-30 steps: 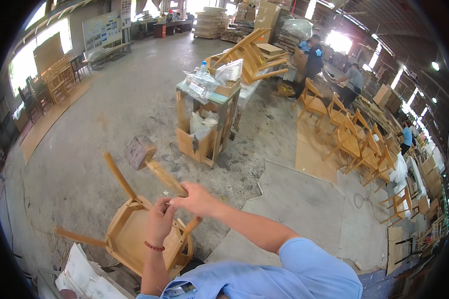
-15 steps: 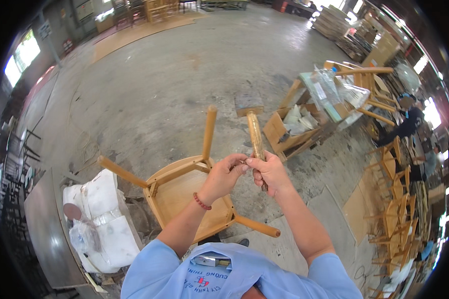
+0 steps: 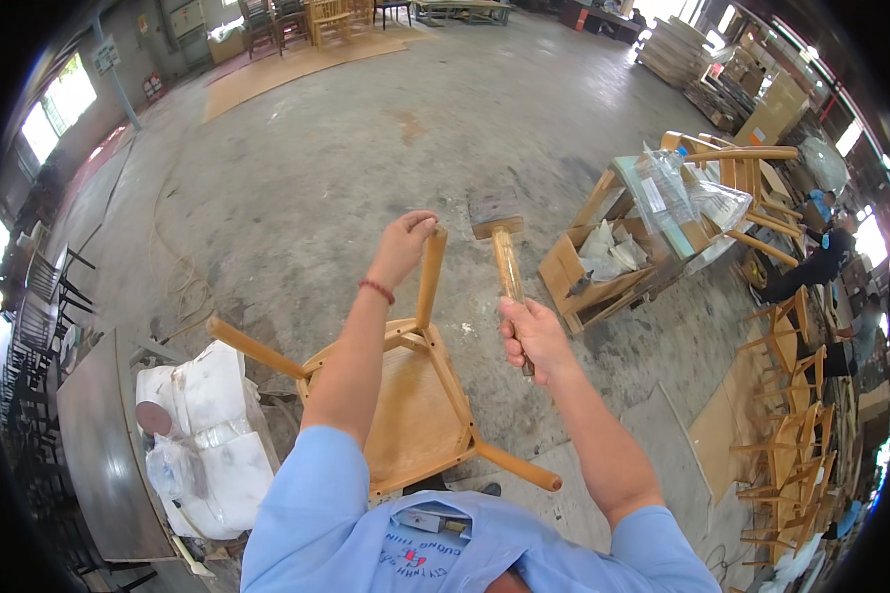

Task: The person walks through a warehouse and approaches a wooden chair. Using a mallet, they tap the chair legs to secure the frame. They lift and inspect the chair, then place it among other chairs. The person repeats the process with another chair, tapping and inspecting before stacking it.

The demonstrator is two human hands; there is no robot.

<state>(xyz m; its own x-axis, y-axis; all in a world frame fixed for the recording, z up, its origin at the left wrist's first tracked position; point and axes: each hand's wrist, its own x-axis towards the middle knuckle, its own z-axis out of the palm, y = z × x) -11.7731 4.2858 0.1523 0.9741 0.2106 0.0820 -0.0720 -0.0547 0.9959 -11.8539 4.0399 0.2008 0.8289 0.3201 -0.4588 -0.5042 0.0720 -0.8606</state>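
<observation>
An upturned wooden chair (image 3: 415,395) stands in front of me, legs pointing up and its seat underside showing. My left hand (image 3: 405,245), with a red bead bracelet at the wrist, is at the tip of the far chair leg (image 3: 432,277). Its thumb and fingertips are pinched together there; whatever they hold is too small to make out. My right hand (image 3: 537,339) grips a wooden mallet (image 3: 507,259) by its handle. The mallet's block head points away from me, right of that leg and apart from it.
To the right is a work stand (image 3: 677,232) with plastic bags on top and an open wooden box (image 3: 564,277) beside it. A white padded surface (image 3: 213,395) lies at left, next to a dark panel (image 3: 104,445). Several wooden chairs (image 3: 786,435) line the right side, where a person (image 3: 816,267) is.
My left hand has left my right hand's fingers and reached forward to the far leg's tip. The right hand still grips the mallet. The view has shifted slightly.
</observation>
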